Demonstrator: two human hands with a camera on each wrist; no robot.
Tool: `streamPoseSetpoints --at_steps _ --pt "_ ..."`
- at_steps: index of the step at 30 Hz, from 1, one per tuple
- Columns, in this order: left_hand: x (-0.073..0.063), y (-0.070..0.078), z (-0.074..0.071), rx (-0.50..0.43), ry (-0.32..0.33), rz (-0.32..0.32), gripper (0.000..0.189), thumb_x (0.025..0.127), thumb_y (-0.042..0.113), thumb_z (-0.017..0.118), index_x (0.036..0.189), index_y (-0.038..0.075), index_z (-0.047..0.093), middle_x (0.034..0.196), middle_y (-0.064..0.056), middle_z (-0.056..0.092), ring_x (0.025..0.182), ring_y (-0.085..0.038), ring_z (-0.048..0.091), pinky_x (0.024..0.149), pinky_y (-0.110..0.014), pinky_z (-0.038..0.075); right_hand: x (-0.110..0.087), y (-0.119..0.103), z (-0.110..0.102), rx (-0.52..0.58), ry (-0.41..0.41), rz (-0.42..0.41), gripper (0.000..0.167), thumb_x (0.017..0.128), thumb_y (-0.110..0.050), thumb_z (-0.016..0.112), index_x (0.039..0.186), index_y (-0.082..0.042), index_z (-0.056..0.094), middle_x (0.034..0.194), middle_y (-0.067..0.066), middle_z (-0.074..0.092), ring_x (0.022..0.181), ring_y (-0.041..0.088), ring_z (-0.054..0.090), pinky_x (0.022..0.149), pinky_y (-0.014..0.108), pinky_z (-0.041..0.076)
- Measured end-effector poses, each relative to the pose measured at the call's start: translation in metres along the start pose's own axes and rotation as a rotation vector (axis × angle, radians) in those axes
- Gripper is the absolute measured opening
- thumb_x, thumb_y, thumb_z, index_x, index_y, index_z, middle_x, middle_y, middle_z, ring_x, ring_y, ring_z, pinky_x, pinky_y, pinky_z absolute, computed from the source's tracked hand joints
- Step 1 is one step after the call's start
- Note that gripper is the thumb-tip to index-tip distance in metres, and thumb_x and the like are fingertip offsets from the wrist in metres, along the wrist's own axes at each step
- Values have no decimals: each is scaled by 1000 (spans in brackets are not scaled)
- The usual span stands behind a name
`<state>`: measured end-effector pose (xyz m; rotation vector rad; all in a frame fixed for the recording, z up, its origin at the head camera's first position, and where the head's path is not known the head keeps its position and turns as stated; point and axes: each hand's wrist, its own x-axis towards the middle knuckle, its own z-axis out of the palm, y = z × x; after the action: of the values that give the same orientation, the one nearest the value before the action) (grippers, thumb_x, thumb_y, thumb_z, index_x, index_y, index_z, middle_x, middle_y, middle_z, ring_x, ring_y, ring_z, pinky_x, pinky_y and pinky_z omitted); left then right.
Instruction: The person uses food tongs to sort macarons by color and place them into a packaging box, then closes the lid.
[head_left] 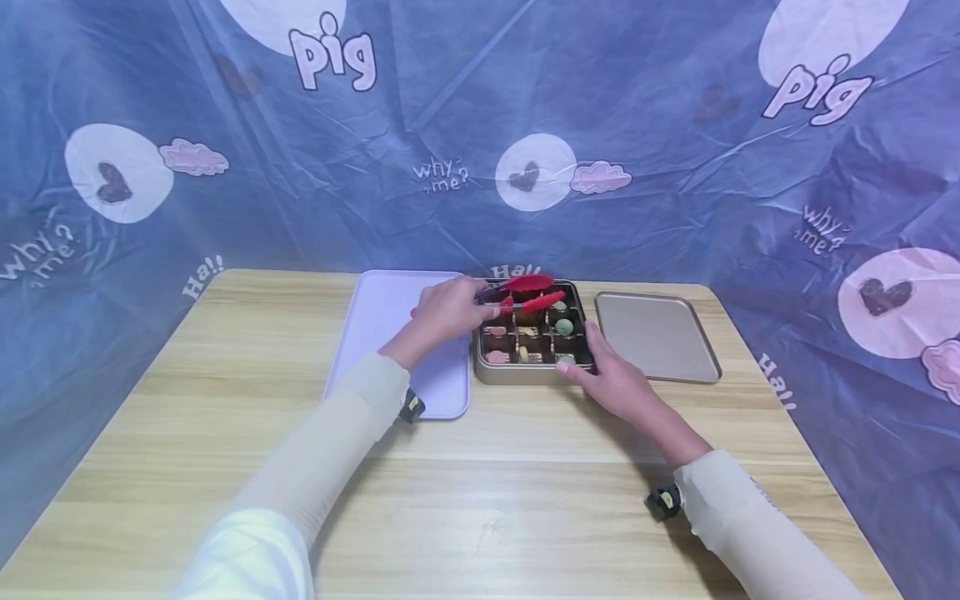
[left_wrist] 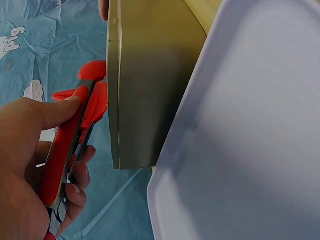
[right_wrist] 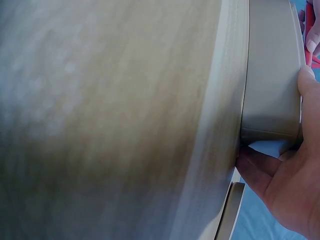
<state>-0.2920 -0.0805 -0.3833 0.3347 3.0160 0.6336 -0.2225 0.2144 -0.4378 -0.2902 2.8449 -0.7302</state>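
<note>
My left hand [head_left: 452, 305] grips a pair of red-tipped tongs [left_wrist: 67, 135], thumb on one arm and fingers curled round the other. The red heads of the tongs reach over the back of a metal tin [head_left: 510, 377], slightly apart; whether anything sits between them I cannot tell. Inside, dark dividers part the tin into compartments with small pieces: a green one [head_left: 564, 327], a pink one [head_left: 497, 357] and a yellow one [head_left: 523, 354] among them. At the tin's front right corner, my right hand [head_left: 617, 379] holds it, thumb over the front rim and fingers along the side.
Left of the tin lies a pale lavender tray [head_left: 446, 404], partly under my left arm. A flat metal lid [head_left: 660, 337] rests on the wooden table [head_left: 487, 500] to the right. Blue printed cloth [head_left: 420, 108] hangs behind the table and along its sides.
</note>
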Motion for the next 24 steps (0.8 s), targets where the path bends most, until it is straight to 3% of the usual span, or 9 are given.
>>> streamPoseSetpoints --at_steps 9,15,24 --pt "-3 0 -1 13 5 -3 65 92 55 66 147 21 54 144 0 60 132 -25 57 104 -53 43 0 1 0 8 -5 1 102 92 -77 42 159 -28 -16 170 9 -2 150 47 20 118 64 22" --pt "-7 -1 -2 -30 22 0 65 92 55 65 147 22 54 143 0 61 130 -24 57 104 -54 43 0 1 0 6 4 2 101 92 -77 43 159 -29 -16 170 10 0 150 47 21 118 64 23" --pt "-25 -20 -6 -73 71 -18 59 93 58 61 145 30 55 132 3 65 117 -22 62 98 -57 44 0 1 0 15 -8 1 99 93 -74 45 158 -31 -17 170 7 -3 150 47 21 118 64 23"
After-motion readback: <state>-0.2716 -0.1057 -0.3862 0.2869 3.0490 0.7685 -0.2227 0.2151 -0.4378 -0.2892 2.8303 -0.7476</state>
